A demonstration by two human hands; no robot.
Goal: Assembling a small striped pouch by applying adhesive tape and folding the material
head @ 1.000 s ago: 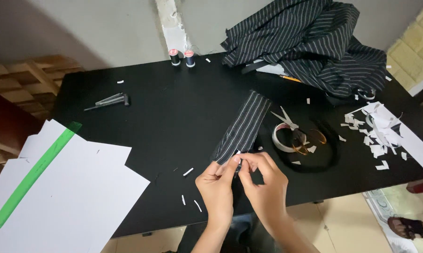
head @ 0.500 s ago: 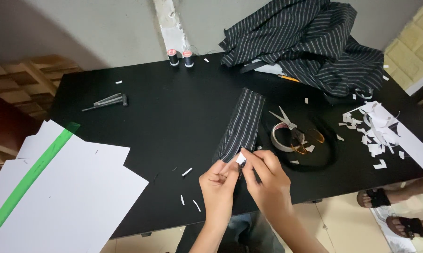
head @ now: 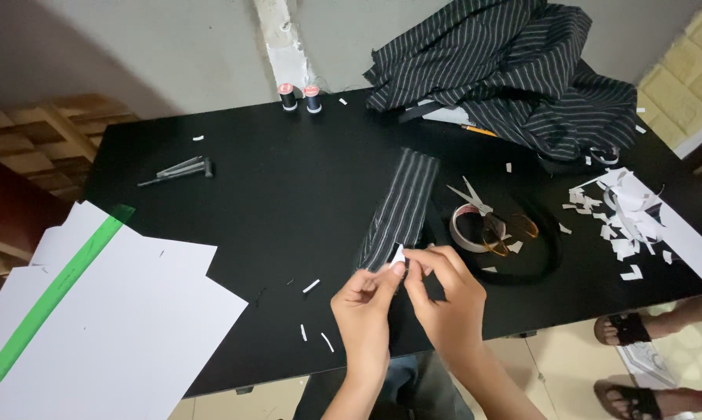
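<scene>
- Black worktop (head: 289,225) carries everything.
- Two thread spools (head: 300,97) stand side by side at its far edge.
- A heap of striped cloth (head: 514,70) lies on the far right corner.
- A grey metal tool (head: 178,169) lies far left.
- White paper sheets (head: 133,311) overhang the near left corner, with a green ruler (head: 59,288) laid aslant across them.
- A tape roll (head: 469,227) sits right of centre, scissors (head: 483,214) resting across it, both inside a black loop (head: 541,260).
- White paper scraps (head: 623,222) litter the right end; smaller slips (head: 312,286) lie near the front edge.
- Sandalled feet (head: 627,365) stand on the floor, lower right.
</scene>
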